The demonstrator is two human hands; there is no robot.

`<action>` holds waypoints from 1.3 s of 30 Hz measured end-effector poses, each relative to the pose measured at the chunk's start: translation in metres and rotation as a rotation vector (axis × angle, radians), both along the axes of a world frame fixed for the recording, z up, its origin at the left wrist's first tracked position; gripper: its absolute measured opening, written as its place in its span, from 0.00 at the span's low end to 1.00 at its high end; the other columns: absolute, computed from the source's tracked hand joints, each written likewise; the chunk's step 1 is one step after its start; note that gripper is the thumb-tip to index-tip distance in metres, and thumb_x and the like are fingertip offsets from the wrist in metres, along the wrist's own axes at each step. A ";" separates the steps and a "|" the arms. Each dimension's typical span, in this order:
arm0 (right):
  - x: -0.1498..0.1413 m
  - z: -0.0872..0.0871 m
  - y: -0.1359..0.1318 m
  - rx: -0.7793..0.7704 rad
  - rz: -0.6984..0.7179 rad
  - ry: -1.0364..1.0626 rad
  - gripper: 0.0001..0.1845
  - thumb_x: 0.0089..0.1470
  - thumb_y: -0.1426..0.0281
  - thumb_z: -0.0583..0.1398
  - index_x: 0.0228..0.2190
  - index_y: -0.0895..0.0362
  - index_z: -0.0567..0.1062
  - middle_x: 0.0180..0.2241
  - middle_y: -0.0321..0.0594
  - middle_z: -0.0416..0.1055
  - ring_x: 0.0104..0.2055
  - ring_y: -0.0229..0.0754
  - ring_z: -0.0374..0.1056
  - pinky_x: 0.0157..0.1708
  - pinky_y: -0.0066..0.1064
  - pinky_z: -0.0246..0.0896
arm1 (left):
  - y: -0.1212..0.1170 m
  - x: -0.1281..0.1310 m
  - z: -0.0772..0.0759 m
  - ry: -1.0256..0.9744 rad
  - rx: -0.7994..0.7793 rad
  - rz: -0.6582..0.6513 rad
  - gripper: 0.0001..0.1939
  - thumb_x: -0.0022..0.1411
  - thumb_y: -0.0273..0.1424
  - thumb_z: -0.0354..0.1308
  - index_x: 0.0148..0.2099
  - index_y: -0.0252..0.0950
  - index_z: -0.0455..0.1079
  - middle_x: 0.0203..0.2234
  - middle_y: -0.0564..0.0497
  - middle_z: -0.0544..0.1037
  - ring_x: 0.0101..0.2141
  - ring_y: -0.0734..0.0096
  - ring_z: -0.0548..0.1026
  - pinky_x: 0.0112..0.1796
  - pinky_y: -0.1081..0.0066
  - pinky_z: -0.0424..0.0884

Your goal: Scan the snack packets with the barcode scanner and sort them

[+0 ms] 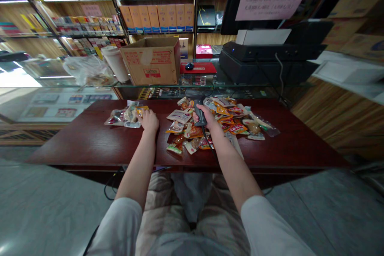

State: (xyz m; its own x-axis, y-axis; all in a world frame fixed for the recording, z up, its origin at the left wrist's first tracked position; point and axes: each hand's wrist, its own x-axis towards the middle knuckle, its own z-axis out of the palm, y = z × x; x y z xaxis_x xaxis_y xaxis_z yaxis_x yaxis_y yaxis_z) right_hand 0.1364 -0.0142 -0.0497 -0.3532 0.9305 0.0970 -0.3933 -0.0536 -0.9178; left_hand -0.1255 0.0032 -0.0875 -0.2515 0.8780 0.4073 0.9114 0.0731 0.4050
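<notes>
My right hand point(207, 117) is wrapped round the grip of a black barcode scanner point(200, 115), held over a pile of snack packets point(193, 130). The scanner's cable runs down beside my forearm. These packets are sealed plastic in orange, white and clear, some with brown food inside. On the left of the table, my left hand point(149, 120) has its fingers closed on an orange snack packet point(141, 110). That one lies at the right side of a smaller group of clear and white packets point(123, 116). The fingertips are partly hidden.
The dark red wooden table point(90, 144) stands before a glass counter. On the counter are a cardboard box point(151, 62), a white cup point(115, 64), a plastic bag point(87, 70), a mouse point(189, 66) and black till equipment point(255, 62). Behind are stocked shelves.
</notes>
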 end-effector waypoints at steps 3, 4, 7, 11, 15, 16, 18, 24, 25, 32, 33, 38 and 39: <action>0.000 0.001 -0.001 -0.003 -0.009 -0.016 0.20 0.50 0.52 0.62 0.33 0.54 0.65 0.12 0.28 0.61 0.15 0.35 0.55 0.17 0.26 0.49 | 0.003 0.017 0.001 -0.046 -0.029 -0.221 0.23 0.69 0.37 0.47 0.60 0.30 0.67 0.58 0.30 0.71 0.60 0.45 0.67 0.59 0.49 0.59; 0.000 0.001 -0.001 -0.004 -0.010 -0.018 0.20 0.50 0.52 0.62 0.33 0.54 0.65 0.12 0.28 0.61 0.15 0.35 0.56 0.16 0.26 0.49 | 0.003 0.024 0.001 -0.050 -0.075 -0.260 0.25 0.68 0.41 0.49 0.60 0.30 0.67 0.56 0.31 0.72 0.57 0.44 0.69 0.58 0.50 0.61; 0.000 0.001 -0.001 -0.002 0.008 -0.004 0.20 0.50 0.53 0.62 0.34 0.55 0.66 0.13 0.28 0.62 0.15 0.35 0.56 0.16 0.26 0.48 | 0.006 0.042 0.000 0.025 -0.196 -0.235 0.33 0.61 0.51 0.57 0.58 0.29 0.68 0.53 0.28 0.74 0.56 0.35 0.69 0.55 0.47 0.63; 0.000 -0.001 0.000 0.000 0.008 0.008 0.20 0.51 0.53 0.62 0.34 0.56 0.67 0.12 0.28 0.62 0.15 0.34 0.56 0.16 0.25 0.49 | 0.010 0.044 0.001 0.070 -0.339 -0.235 0.34 0.57 0.55 0.59 0.52 0.31 0.72 0.51 0.27 0.74 0.54 0.33 0.70 0.51 0.47 0.66; 0.000 -0.003 0.001 0.001 -0.004 0.001 0.19 0.52 0.53 0.61 0.33 0.55 0.67 0.12 0.28 0.62 0.15 0.34 0.56 0.17 0.25 0.49 | 0.012 0.039 0.002 0.006 -0.386 -0.219 0.35 0.52 0.54 0.64 0.53 0.35 0.73 0.52 0.30 0.73 0.55 0.34 0.69 0.53 0.49 0.64; 0.000 -0.003 0.002 0.002 -0.005 0.003 0.18 0.52 0.53 0.61 0.33 0.55 0.67 0.12 0.28 0.62 0.15 0.34 0.56 0.17 0.25 0.49 | 0.013 0.038 0.002 -0.014 -0.384 -0.207 0.36 0.51 0.54 0.65 0.54 0.35 0.73 0.54 0.30 0.72 0.56 0.35 0.69 0.54 0.49 0.64; 0.000 -0.004 0.002 0.003 0.000 0.010 0.18 0.52 0.54 0.61 0.33 0.56 0.67 0.13 0.29 0.62 0.15 0.34 0.56 0.17 0.25 0.48 | 0.013 0.038 0.002 -0.037 -0.391 -0.191 0.36 0.50 0.52 0.65 0.56 0.36 0.72 0.57 0.30 0.69 0.58 0.35 0.67 0.55 0.50 0.63; 0.003 -0.004 0.002 -0.001 0.024 0.016 0.18 0.52 0.54 0.61 0.34 0.57 0.68 0.13 0.28 0.62 0.15 0.34 0.57 0.16 0.25 0.48 | 0.010 0.036 0.003 -0.019 -0.450 -0.235 0.41 0.56 0.45 0.60 0.69 0.39 0.58 0.63 0.36 0.65 0.61 0.39 0.64 0.57 0.53 0.60; 0.003 -0.004 0.003 0.000 0.025 0.018 0.19 0.52 0.54 0.61 0.34 0.57 0.68 0.13 0.29 0.63 0.15 0.34 0.56 0.16 0.25 0.48 | 0.008 0.037 0.004 -0.004 -0.462 -0.231 0.40 0.57 0.45 0.58 0.69 0.39 0.58 0.63 0.37 0.65 0.61 0.40 0.63 0.58 0.53 0.60; 0.001 -0.005 0.005 -0.017 0.033 0.040 0.18 0.53 0.54 0.61 0.33 0.56 0.67 0.13 0.27 0.62 0.14 0.34 0.56 0.17 0.25 0.49 | 0.001 0.045 0.007 0.098 -0.420 -0.145 0.43 0.55 0.58 0.56 0.63 0.31 0.66 0.62 0.30 0.63 0.60 0.34 0.62 0.56 0.52 0.60; 0.001 -0.005 0.005 -0.024 0.027 0.038 0.18 0.53 0.54 0.62 0.33 0.56 0.66 0.13 0.27 0.62 0.15 0.34 0.56 0.17 0.25 0.49 | 0.002 0.045 0.008 0.105 -0.434 -0.148 0.42 0.55 0.57 0.58 0.61 0.30 0.67 0.61 0.29 0.64 0.60 0.34 0.63 0.56 0.52 0.61; 0.001 -0.002 0.002 -0.038 0.026 0.031 0.19 0.53 0.54 0.62 0.35 0.56 0.66 0.13 0.27 0.63 0.15 0.35 0.58 0.17 0.25 0.49 | 0.006 0.041 0.006 0.006 -0.392 -0.109 0.38 0.52 0.49 0.66 0.57 0.29 0.66 0.57 0.27 0.68 0.58 0.35 0.67 0.55 0.52 0.63; 0.001 -0.001 0.002 -0.036 0.028 0.032 0.19 0.53 0.54 0.62 0.35 0.56 0.66 0.13 0.27 0.63 0.15 0.35 0.58 0.17 0.25 0.49 | 0.006 0.040 0.005 -0.046 -0.361 -0.103 0.37 0.51 0.46 0.68 0.57 0.30 0.65 0.55 0.28 0.70 0.57 0.36 0.68 0.55 0.52 0.64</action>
